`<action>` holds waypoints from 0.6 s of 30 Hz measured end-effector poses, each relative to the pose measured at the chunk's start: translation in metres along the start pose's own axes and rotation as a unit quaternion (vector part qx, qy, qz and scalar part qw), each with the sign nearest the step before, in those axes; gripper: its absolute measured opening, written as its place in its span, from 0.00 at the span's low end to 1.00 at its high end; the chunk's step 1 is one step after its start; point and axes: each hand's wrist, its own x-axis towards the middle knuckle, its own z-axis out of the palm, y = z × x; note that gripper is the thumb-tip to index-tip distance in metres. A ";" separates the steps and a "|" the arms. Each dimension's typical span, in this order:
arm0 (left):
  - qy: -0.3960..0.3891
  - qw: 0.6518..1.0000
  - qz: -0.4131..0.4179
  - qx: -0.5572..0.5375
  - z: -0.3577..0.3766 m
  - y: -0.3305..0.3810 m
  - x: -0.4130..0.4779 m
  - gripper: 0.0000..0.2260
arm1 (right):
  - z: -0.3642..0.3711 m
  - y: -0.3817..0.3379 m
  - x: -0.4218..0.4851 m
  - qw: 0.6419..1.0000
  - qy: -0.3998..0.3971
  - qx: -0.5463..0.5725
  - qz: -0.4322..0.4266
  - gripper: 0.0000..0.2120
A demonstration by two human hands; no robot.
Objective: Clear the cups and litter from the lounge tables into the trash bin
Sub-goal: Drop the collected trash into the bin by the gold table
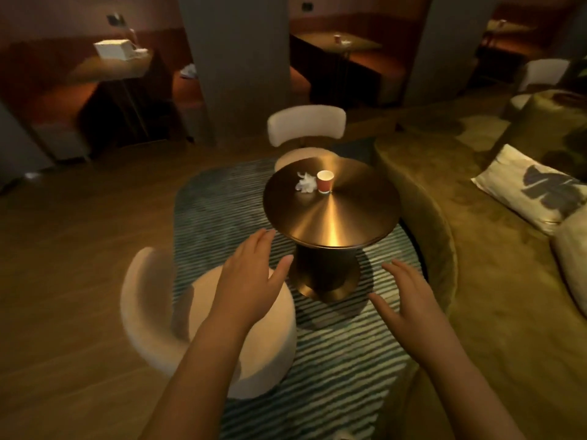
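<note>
A dim lounge with booths along the far wall holds a round brass table (pixel 333 223) on a striped rug (pixel 216 192). On the table's far half a red paper cup (pixel 325 181) stands upright, with a crumpled white napkin (pixel 305 182) just beside it on the left. The left hand (pixel 251 268) and right hand (pixel 409 296) hover short of the near edge, fingers straight and spread, holding nothing. The reach would go best one hand per item — cup taken around its wall and kept upright, since whether it holds liquid cannot be told. No trash bin is in view. On a far booth table (pixel 359 42) there seems to be another cup — too small and blurred to be sure.
</note>
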 end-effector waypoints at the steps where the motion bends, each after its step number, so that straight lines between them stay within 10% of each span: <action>1: -0.006 1.000 0.005 0.003 0.008 0.000 0.023 0.28 | 0.001 0.008 0.018 1.000 -0.010 -0.003 0.007 0.31; 18: -0.050 0.995 -0.005 0.082 0.122 -0.014 0.345 0.28 | 0.030 0.108 0.396 0.986 -0.119 -0.061 -0.104 0.29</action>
